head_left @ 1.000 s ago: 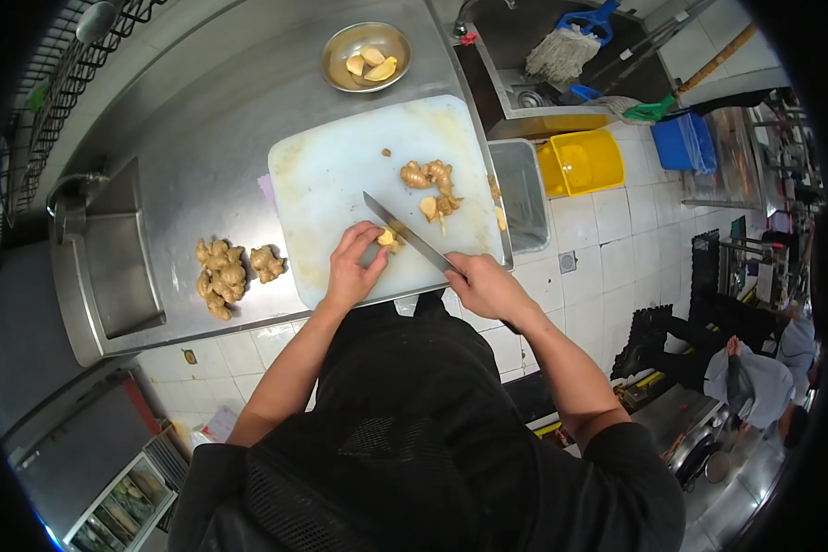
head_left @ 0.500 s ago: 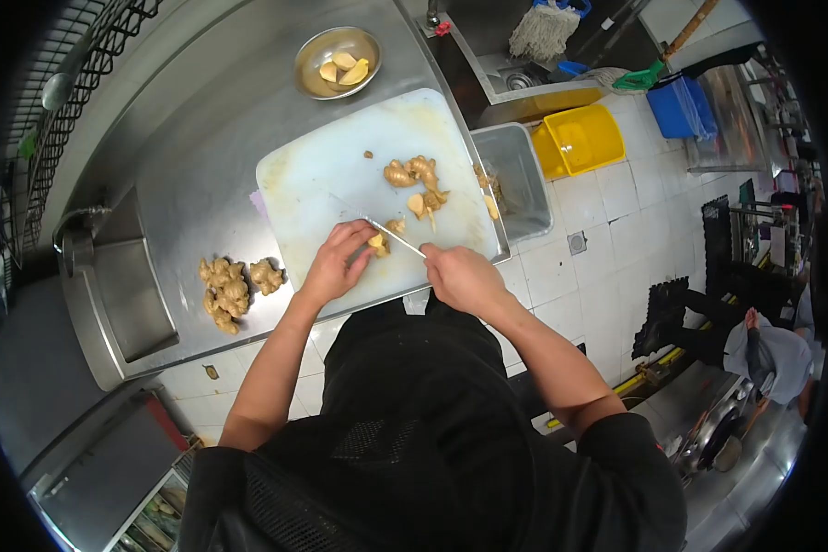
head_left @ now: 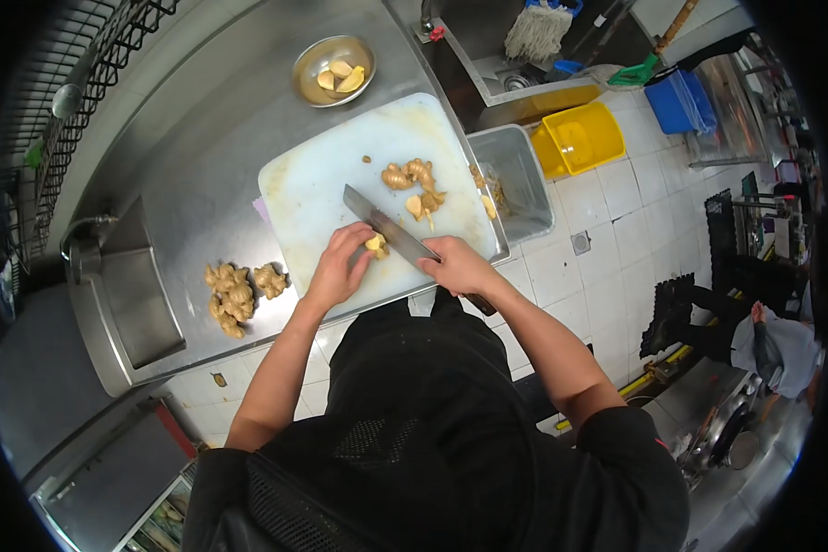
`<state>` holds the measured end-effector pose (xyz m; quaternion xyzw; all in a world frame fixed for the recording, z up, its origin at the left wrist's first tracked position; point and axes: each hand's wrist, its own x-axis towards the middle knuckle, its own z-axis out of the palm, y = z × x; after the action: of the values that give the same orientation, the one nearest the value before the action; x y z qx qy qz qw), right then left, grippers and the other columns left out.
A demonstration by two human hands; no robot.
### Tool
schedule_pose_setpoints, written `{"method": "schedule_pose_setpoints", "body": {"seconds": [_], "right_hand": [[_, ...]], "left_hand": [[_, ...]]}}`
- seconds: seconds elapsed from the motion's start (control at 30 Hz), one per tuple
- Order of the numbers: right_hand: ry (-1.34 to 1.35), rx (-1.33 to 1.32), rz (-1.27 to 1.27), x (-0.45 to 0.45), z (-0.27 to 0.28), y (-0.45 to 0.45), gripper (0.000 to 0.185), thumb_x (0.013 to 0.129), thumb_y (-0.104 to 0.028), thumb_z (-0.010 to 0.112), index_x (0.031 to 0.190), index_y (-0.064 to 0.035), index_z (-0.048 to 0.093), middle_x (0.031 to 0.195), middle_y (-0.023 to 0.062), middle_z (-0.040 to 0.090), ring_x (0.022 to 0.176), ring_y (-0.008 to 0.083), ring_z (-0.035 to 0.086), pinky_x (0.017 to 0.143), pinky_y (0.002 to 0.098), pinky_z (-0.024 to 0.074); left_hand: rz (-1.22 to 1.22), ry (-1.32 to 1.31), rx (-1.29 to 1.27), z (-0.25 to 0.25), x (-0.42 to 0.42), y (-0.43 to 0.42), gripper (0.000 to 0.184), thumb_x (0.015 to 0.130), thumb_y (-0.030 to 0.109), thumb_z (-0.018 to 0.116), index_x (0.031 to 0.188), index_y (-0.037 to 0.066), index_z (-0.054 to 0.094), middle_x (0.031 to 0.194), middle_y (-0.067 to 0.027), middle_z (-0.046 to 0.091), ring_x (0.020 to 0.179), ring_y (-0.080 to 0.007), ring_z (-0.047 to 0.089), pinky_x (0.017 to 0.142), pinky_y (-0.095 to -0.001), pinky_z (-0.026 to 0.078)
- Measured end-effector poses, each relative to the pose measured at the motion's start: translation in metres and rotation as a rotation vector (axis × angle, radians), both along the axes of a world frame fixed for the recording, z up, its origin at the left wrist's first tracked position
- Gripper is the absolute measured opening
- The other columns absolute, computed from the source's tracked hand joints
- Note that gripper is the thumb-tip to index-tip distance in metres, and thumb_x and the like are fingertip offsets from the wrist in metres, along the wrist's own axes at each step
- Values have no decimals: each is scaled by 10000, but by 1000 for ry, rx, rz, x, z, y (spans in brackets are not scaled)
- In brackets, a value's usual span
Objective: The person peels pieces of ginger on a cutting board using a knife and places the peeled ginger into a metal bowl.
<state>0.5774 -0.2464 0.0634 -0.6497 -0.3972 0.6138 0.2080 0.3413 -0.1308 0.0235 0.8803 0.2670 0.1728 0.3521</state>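
On a white cutting board (head_left: 317, 184), my left hand (head_left: 339, 267) has its fingers closed on a small piece of ginger (head_left: 375, 243) whose yellow cut face shows. My right hand (head_left: 460, 267) grips the handle of a cleaver (head_left: 388, 224). The blade lies tilted with its broad side up, just beyond the held piece, its tip pointing to the far left. To the right of the blade rest a larger ginger root (head_left: 418, 173) and a partly cut one (head_left: 427, 203). Peeled ginger pieces sit in a metal bowl (head_left: 304, 69) behind the board.
Unpeeled ginger (head_left: 230, 296) lies on the steel counter (head_left: 193, 184), left of the board. A grey bin (head_left: 524, 189) with scraps stands against the counter's right edge, beside a yellow bucket (head_left: 598, 138). At far right is another person (head_left: 773, 345). A small sink (head_left: 138, 294) is at left.
The cleaver has turned from edge-on to showing its broad side, and my right hand has rolled with it. My left hand stays at the ginger piece.
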Motion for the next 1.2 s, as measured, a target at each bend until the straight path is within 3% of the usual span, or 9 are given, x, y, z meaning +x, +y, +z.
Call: {"method": "schedule_pose_setpoints", "body": {"seconds": [0.13,0.2,0.3,0.43,0.53,0.7,0.9,1.1,1.2], "right_hand": [[64,-46,-62,-5,-18,-10,167,952,-142,586,961,12,650,745,243,675,682,446,640,661,502,526],[-181,350,-73,-14,-28,-21,155,941,-139,582,944,1,648,750,251,672,720,464,648,695,532,526],[-320,408,-42,-18,-21,-28,158,941,-141,585,990,-10,657,692,242,636,635,450,628,638,525,504],[-395,359,20,-23,-1,-29,162,930,-133,579,1018,-20,656,728,254,654,705,471,645,674,557,507],[-451,354,115,-27,5,-29,194,930,-160,554,1051,-22,618,755,244,681,748,451,681,710,561,545],[-580,454,137,-37,0,-34,330,929,-155,567,1210,18,576,781,223,699,712,400,708,660,522,564],[-706,502,279,-59,6,-27,440,900,-120,574,1302,56,549,859,221,717,722,361,734,650,452,585],[-763,536,306,-62,-2,-35,456,905,-102,544,1322,81,527,871,226,718,726,346,741,636,440,591],[-742,526,295,-56,5,-48,414,907,-96,539,1281,81,538,870,229,716,718,346,741,629,438,592]], "left_hand": [[70,-35,-90,-7,-8,-8,334,905,1,690,1227,10,603,1293,-166,634,1192,-369,604,1005,-420,510],[178,-88,-156,-10,-11,-16,317,906,-21,687,1213,5,610,1297,-178,633,1156,-356,634,971,-403,535],[237,-124,-89,-17,-15,-25,309,906,-32,687,1204,-1,614,1289,-183,636,1124,-344,652,947,-386,549],[256,-151,-48,-21,-15,-28,313,897,-22,700,1199,-4,621,1281,-192,635,1132,-352,649,948,-390,547],[268,-178,-27,-18,-10,-30,324,879,-10,723,1189,-4,630,1225,-179,643,1050,-314,659,896,-368,550],[420,-270,-140,-28,15,-39,281,839,-3,758,1096,-13,644,1081,-125,630,841,-224,600,772,-329,524],[489,-253,-142,-33,17,-50,303,798,15,761,1076,-21,647,1044,-138,625,863,-256,633,785,-342,534],[494,-324,-161,-32,17,-51,333,787,18,760,1104,-28,670,1061,-148,639,970,-299,669,865,-348,548],[505,-368,-209,-33,18,-52,323,788,4,756,1098,-30,673,1065,-138,647,976,-281,674,866,-343,547]]}}
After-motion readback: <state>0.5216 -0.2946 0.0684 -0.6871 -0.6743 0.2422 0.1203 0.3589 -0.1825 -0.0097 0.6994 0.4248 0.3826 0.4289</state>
